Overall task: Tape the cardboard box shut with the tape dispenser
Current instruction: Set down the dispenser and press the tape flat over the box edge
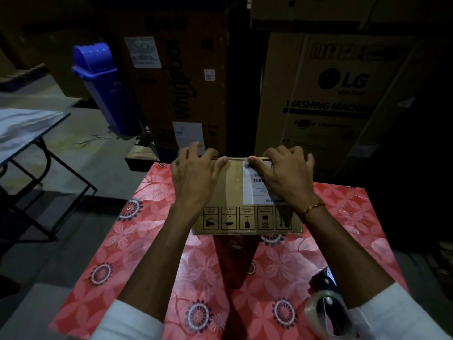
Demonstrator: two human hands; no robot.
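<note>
The fingers (196, 153) of the left hand (193, 175) and those of the right hand (282, 175) curl over the far top edge of the cardboard box (232, 190), pressing it without enclosing it. The box's long axis runs left to right beneath both palms. The tape dispenser (326, 307) lies on the worktop (137, 241), well behind the fingers, beside the right forearm. Judgement: the right hand is nearer and should fetch it.
</note>
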